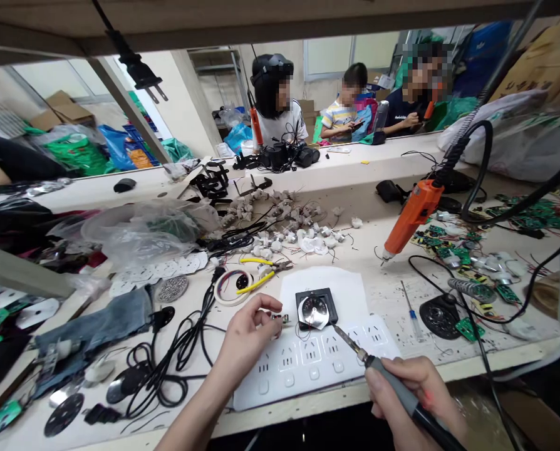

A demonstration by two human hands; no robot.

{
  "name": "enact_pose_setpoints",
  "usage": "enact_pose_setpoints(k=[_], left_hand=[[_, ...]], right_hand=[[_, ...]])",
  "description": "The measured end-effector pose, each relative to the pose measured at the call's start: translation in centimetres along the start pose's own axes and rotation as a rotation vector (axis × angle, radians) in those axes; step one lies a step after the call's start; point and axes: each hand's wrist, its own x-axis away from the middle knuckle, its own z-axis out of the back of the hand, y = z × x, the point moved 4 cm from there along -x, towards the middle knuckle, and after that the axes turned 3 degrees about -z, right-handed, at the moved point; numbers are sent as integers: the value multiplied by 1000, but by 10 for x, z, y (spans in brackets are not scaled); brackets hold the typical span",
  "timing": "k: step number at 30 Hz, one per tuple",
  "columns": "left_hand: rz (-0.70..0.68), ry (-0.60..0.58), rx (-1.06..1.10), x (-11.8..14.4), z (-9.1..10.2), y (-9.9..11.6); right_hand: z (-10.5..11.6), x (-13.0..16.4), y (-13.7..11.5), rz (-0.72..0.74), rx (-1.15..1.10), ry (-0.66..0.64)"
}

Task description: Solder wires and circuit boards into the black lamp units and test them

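My right hand (pixel 416 394) is wrapped round the grey handle of a soldering iron (pixel 396 385). The iron's tip points up and left, close to the lower right corner of a black square holder (pixel 332 303). On that holder lies a silvery disc with a black centre (pixel 314 311), and thin wires show at its lower edge. Just left of the holder, my left hand (pixel 254 329) is closed in a pinch on a small metallic part (pixel 284 318), mostly covered by the fingers. Beneath both sits a white power strip (pixel 299 376) with several sockets.
Yellow-handled pliers (pixel 261 279) and a tape roll (pixel 230 288) lie behind my left hand. An orange electric screwdriver (pixel 414 216) hangs at right, above green circuit boards (pixel 468 329). Black cables (pixel 167 363) coil at left. Small white motors (pixel 280 219) are heaped behind. Several people sit across the bench.
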Motion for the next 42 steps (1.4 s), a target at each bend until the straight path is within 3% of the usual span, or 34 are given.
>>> enact_pose_setpoints(k=[4,9,11,15,17,25,32,42], left_hand=[[-159,79,-175,-8,3,5],[-500,294,-468,-3,0,20],[-453,220,-411,-3,-5,17],[-181,-96,-70,-10,-26,1],[-88,-143,80,-15,-35,-4],[113,-182,339,-18,-47,3],[152,-148,389,-17,-48,2],[189,-121,388,-18,-46,2]], right_hand=[[-7,4,-1,33,30,-42],[-13,8,2,40,57,-77],[-15,9,5,18,54,-85],[-21,8,8,-27,49,-95],[-23,8,6,-27,53,-92],[-22,6,-2,-81,35,-59],[-19,2,-2,-55,15,-54],[-18,0,-8,-139,-42,-60]])
